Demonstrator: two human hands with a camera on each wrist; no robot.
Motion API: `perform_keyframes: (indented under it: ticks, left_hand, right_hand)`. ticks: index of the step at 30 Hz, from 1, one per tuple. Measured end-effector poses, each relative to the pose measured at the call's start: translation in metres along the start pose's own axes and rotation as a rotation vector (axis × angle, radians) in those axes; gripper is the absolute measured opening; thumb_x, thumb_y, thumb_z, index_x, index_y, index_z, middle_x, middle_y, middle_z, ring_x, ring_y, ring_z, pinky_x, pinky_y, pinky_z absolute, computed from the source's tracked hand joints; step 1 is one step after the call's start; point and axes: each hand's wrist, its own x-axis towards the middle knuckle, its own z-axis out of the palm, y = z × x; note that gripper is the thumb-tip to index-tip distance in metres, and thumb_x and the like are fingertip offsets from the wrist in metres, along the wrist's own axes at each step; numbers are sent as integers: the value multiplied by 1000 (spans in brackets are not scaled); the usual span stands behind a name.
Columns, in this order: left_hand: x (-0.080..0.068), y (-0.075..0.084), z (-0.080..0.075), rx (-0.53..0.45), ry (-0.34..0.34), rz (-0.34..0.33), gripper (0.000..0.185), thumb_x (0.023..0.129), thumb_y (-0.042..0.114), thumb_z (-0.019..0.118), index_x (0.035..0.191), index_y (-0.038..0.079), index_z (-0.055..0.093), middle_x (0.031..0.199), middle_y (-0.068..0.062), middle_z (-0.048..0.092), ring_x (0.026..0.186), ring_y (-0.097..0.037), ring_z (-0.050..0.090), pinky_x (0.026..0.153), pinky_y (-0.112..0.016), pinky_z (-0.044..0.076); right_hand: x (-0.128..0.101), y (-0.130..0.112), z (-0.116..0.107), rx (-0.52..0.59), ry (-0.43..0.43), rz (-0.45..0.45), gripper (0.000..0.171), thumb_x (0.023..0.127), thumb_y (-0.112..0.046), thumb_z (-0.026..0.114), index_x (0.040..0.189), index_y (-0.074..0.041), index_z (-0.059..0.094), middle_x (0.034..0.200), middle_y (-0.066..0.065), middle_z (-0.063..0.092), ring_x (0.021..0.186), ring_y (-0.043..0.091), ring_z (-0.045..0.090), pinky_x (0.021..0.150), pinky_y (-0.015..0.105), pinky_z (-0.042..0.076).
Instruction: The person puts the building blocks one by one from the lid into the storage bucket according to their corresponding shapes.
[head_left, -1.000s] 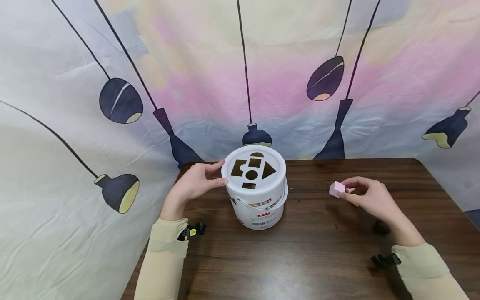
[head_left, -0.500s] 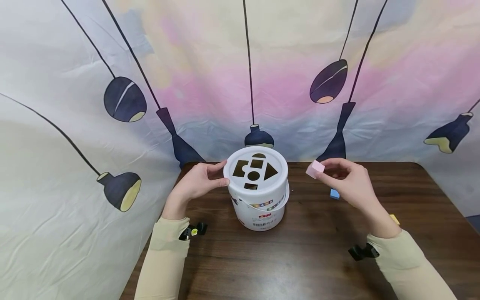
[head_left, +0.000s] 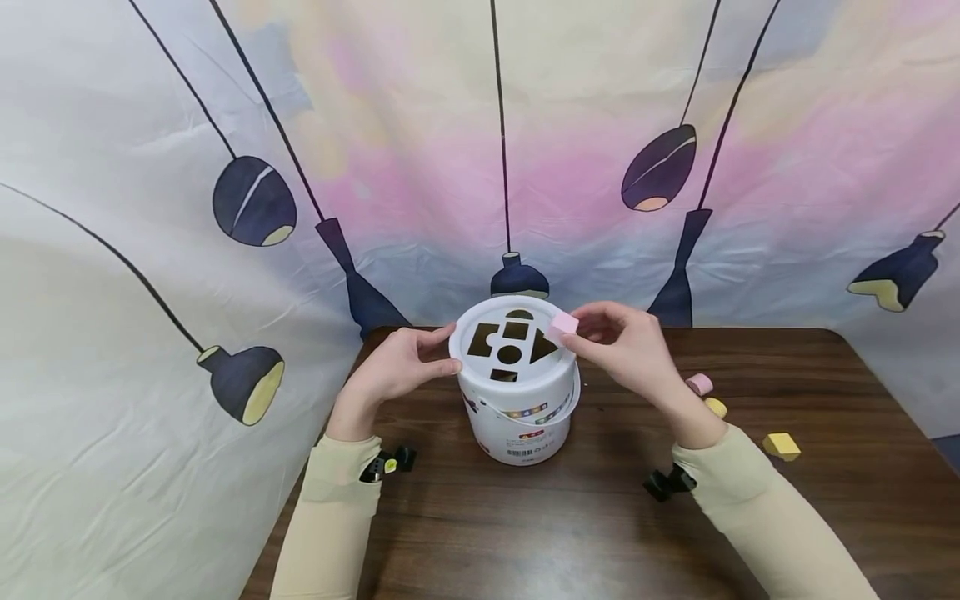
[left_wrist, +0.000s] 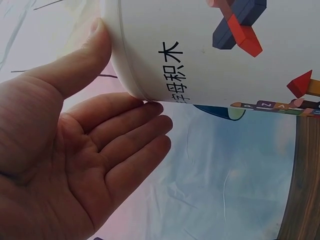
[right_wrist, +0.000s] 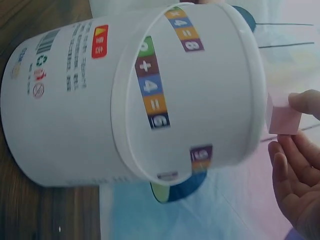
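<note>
nearest the camera, low in the frame, two cream sleeves come up over the dark wooden table (head_left: 585, 533), each with a small black clip at the wrist. right of centre, loose pieces lie on the wood: a yellow block (head_left: 782, 446), and closer to the forearm a pink cylinder (head_left: 699, 383) with a yellow piece (head_left: 716, 407) just beside it

in the middle stands the white bucket (head_left: 517, 417). the left hand (head_left: 393, 367) steadies it from the frame's left, fingers straight and spread, thumb and fingertips touching the lid (head_left: 487, 321) rim, palm off the wall in the left wrist view. the right hand (head_left: 626, 346) pinches the pink cube (head_left: 561, 325) between thumb and fingertips, holding it over the lid's right edge, beside the triangle hole and just right of the square hole (head_left: 513, 329)

to do this well, i'd say the cube wants carrying a little further left until it sits over the square cutout, faces turned parallel to its edges, then lowered flat rather than corner first; the left hand should hold the lid firm so nothing skids

behind it all hangs the lamp-printed backdrop (head_left: 225, 125)
</note>
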Motion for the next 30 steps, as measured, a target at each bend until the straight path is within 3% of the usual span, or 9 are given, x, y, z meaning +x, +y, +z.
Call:
perform_keyframes:
  ticks: [2,4,5,9,13,22,24,30]
  left_hand:
    - [0,0,0,3,-3,-4,73,97,40,82,159,18,52,110,-11,77,90,-22,59,84,-40,45]
    - [0,0,1,6,0,-7,72,97,39,83,159,18,53,118,-11,77,90,-22,58,84,-40,44]
    - [0,-1,1,7,-4,-9,72,97,40,82,159,18,52,110,-11,77,85,-23,55,83,-40,44]
    - [1,0,0,-6,1,-8,72,97,39,82,159,18,53,151,-10,62,115,-23,62,90,-41,46]
    - [2,1,0,-18,1,-8,72,97,38,83,159,18,52,159,-6,53,135,-22,56,96,-42,47]
    - [2,0,2,0,5,3,71,97,37,83,158,17,53,157,-7,55,118,-23,60,90,-42,45]
    - [2,0,2,5,7,4,71,97,37,83,158,17,53,157,-7,54,123,-20,59,93,-41,46]
    - [2,0,2,9,11,14,71,97,38,82,158,16,53,156,-8,56,116,-23,62,91,-41,46]
  right_hand:
    - [4,-1,7,-4,-24,-1,37,88,-32,92,116,-12,79,101,3,79,87,17,76,75,27,60]
    - [8,-2,13,-4,-44,-5,38,88,-32,92,118,-11,78,104,3,79,89,17,76,77,29,61]
    - [9,-3,15,-1,-52,-7,38,88,-31,92,118,-11,78,104,3,79,90,17,76,78,30,61]
    - [16,-6,24,23,-68,-10,36,88,-27,92,117,-10,78,103,3,79,92,18,76,81,30,61]
    - [23,-7,32,31,-72,-6,34,88,-25,92,114,-9,78,100,5,79,92,19,76,82,30,61]
    - [37,-5,44,-45,-111,20,35,88,-29,91,113,-9,79,99,4,79,89,18,76,81,36,62]
    - [39,-5,46,-51,-127,24,34,88,-28,91,114,-9,79,100,4,79,90,18,76,82,35,62]
    - [44,-2,52,-62,-138,20,31,90,-24,89,115,-9,79,100,4,79,90,18,76,81,34,61]
